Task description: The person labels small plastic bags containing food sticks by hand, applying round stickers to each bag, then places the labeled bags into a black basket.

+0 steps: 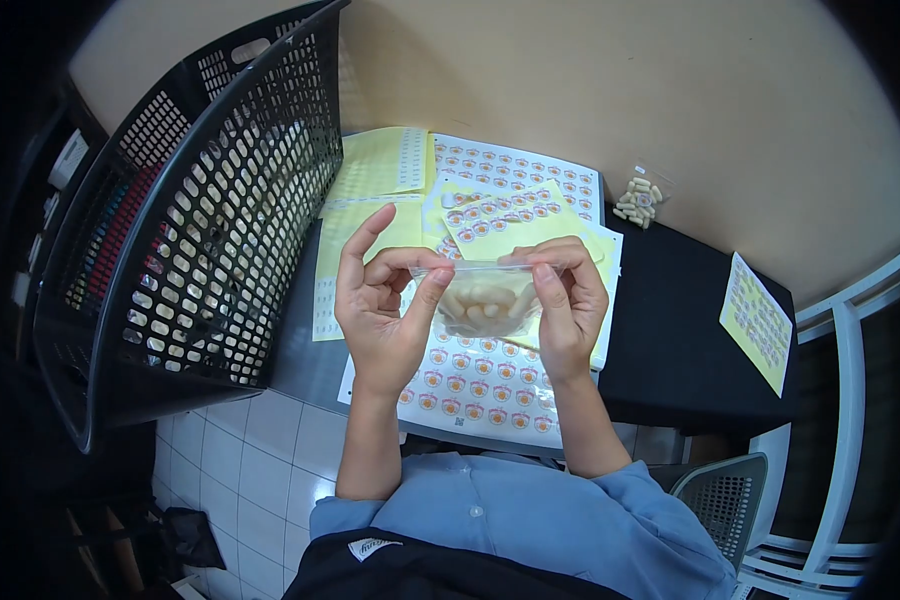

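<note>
A small clear plastic bag point(487, 305) with pale, elongated pieces inside hangs between my two hands over the sticker sheets. My left hand point(395, 300) pinches the bag's top left corner between thumb and index finger, its other fingers spread or loosely curled. At the top right, my right hand point(567, 305) grips the same edge with its thumb against its fingers. The bag's top edge is stretched straight and looks pressed flat. Beneath lie a white sheet of round stickers point(475, 385) and yellow sheets point(370, 225).
A large black perforated basket point(220, 240) stands at the left. Another bag of pale pieces point(638, 203) rests by the wall on the black cloth point(670, 320). One sticker sheet point(758, 322) lies at the table's right edge. A grey-green chair point(725, 500) is at lower right.
</note>
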A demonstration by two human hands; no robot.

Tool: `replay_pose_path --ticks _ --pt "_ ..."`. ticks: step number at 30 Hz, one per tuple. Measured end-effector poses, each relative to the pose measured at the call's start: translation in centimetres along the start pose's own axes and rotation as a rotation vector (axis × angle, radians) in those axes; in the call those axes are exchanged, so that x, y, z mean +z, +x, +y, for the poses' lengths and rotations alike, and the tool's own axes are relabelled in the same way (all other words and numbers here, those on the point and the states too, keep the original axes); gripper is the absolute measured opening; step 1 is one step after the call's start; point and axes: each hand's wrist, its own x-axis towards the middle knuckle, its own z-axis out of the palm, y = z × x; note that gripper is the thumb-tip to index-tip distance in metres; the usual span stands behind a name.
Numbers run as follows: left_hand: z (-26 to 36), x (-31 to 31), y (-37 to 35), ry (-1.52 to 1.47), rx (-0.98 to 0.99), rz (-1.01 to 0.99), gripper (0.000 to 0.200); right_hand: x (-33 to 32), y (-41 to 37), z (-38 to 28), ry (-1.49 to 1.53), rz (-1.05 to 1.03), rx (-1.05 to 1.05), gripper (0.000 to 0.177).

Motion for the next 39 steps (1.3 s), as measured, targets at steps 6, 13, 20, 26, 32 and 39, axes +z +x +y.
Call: replay_pose_path --ticks 6,13,20,26,32,39 --pt "-0.3 -1.1 -0.2 0.077 0.101 -0.057 0.049 1.4 2.0 -3.8 -0.952 -0.267 -0.390 0.020" --pt "-0.1 -2.4 0.0 0.111 0.068 -0.084 0.041 3.0 2.0 -2.7 -0.987 -0.372 -0.391 0.005" --pt "0.7 -4.9 -1.3 0.233 0.074 -0.100 0.042 4.0 0.5 -1.3 -0.944 -0.413 -0.461 0.009" --pt "0.7 -8.0 -4.6 0.220 -0.056 -0.039 0.045 4.6 -1.8 -0.1 -0.903 -0.553 -0.488 0.018" --pt "0.5 -9.5 -5.6 0.009 -0.209 0.086 0.045 6.2 -1.7 1.2 -0.643 -0.696 -0.264 0.019" --pt "-4.5 -14.5 -10.0 -0.250 -0.547 -0.074 0.034 7.9 -0.7 9.8 0.051 -0.652 0.467 0.025"
